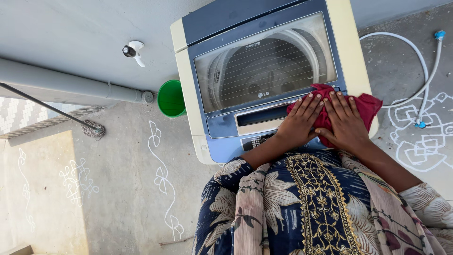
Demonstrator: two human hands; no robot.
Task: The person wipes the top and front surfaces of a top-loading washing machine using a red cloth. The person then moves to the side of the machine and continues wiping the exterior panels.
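Observation:
A top-loading washing machine (222, 127) with a blue and cream top and a closed see-through lid (264, 66) stands in front of me. A dark red cloth (367, 105) lies on its front right corner. My left hand (299, 123) and my right hand (347, 123) both press flat on the cloth, fingers spread and side by side. The cloth shows between and beyond my fingers. My patterned blue and beige clothing fills the lower right of the view.
A green bucket (171, 98) stands left of the machine by the wall. A grey pipe (71, 85) and a wall tap (133, 50) are at the left. A white hose (422, 66) curls on the floor at the right. White chalk patterns (163, 179) mark the concrete floor.

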